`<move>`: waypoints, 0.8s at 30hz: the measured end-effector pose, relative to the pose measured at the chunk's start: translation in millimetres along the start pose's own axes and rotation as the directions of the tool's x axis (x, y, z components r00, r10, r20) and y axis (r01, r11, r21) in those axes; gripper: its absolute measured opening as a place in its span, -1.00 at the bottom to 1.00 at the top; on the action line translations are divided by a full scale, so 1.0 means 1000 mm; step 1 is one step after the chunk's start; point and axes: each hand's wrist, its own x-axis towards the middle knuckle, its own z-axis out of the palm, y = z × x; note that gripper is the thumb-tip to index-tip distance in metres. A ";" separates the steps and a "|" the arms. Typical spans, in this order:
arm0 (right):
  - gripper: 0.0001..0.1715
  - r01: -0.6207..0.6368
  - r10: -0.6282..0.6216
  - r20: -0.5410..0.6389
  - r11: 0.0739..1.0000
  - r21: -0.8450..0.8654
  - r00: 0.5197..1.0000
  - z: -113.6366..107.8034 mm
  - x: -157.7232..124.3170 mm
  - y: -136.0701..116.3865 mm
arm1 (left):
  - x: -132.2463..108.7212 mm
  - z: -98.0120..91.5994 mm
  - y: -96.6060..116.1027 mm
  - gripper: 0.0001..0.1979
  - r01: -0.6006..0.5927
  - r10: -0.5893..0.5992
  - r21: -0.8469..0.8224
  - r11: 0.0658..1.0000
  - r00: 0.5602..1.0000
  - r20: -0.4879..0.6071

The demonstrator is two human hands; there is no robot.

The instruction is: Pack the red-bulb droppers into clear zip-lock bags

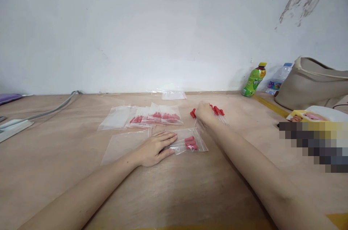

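My left hand (157, 146) lies flat with fingers stretched over the left part of a clear zip bag (178, 149). Inside that bag are droppers (190, 143) with red bulbs and thin clear stems, bulbs toward the right end. My right hand (205, 113) is lowered into a loose group of red-bulbed droppers (217, 110) on the table. Its fingers are curled, and what they hold, if anything, is hidden. Two red bulbs (193, 113) show just left of it. A flat, clear bag (125, 143) lies partly under my left hand.
Behind my left hand, filled zip bags (157, 116) overlap in a row beside a flat bag (115, 117). Another bag (174, 95) is by the wall. A green bottle (255, 80), clear bottle (280, 79), beige handbag (312, 81) and yellow package (310, 117) stand right. A grey cable (54, 109) runs left.
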 end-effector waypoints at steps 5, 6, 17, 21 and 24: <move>-0.59 0.133 -0.064 -0.199 0.926 0.353 0.978 -0.013 -0.004 0.031 | 0.001 0.000 -0.001 -0.53 -0.013 0.013 0.000 1.000 1.000 -0.012; -0.59 0.167 -0.045 -0.248 0.853 0.494 0.968 -0.014 -0.008 0.040 | 0.001 0.001 -0.001 -0.53 -0.017 0.017 0.003 1.000 1.000 -0.013; -0.59 0.067 0.084 -0.090 0.243 0.968 0.992 0.007 -0.065 0.074 | 0.001 0.001 -0.002 -0.52 -0.014 0.014 0.003 1.000 1.000 -0.017; -0.68 -0.010 0.113 0.000 0.091 0.996 0.994 0.013 -0.070 0.066 | 0.001 0.000 -0.002 -0.52 -0.010 0.010 -0.006 1.000 1.000 -0.015; -0.73 -0.081 0.078 0.079 0.012 0.997 0.994 0.013 -0.075 0.064 | 0.001 0.000 -0.001 -0.53 -0.006 0.006 -0.012 1.000 1.000 -0.013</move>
